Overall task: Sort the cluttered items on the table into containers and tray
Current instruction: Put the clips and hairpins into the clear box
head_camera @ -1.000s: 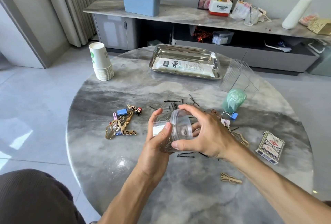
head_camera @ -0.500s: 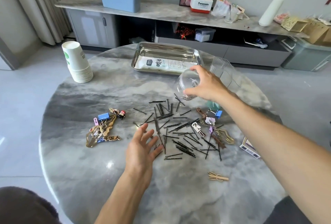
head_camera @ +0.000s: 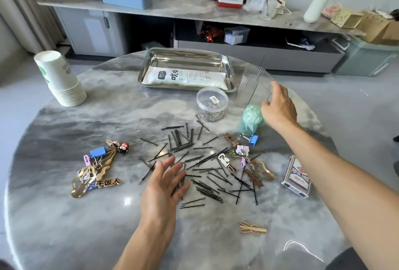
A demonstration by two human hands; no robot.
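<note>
Nearest me, a gold hair clip [head_camera: 252,228] lies alone by the near edge of the table [head_camera: 64,215]. My left hand [head_camera: 165,180] hovers flat with fingers spread and holding nothing, over the near-left side of the black bobby pins [head_camera: 203,168], which lie scattered loose across the middle of the marble. To their left sits a small heap of gold clips and a blue binder clip [head_camera: 97,152]; to their right are more decorated clips [head_camera: 244,161], another blue clip and a deck of playing cards [head_camera: 296,176]. By my reckoning the sorting has hardly begun. Further off stands a round clear tub [head_camera: 212,102] with silvery paper clips in it. My right hand [head_camera: 279,107] is open and empty, reaching beside the clear ribbed containers [head_camera: 251,80] above a green bag roll [head_camera: 251,117]. Farthest, the steel tray [head_camera: 185,56] holds one white packet [head_camera: 185,77].
</note>
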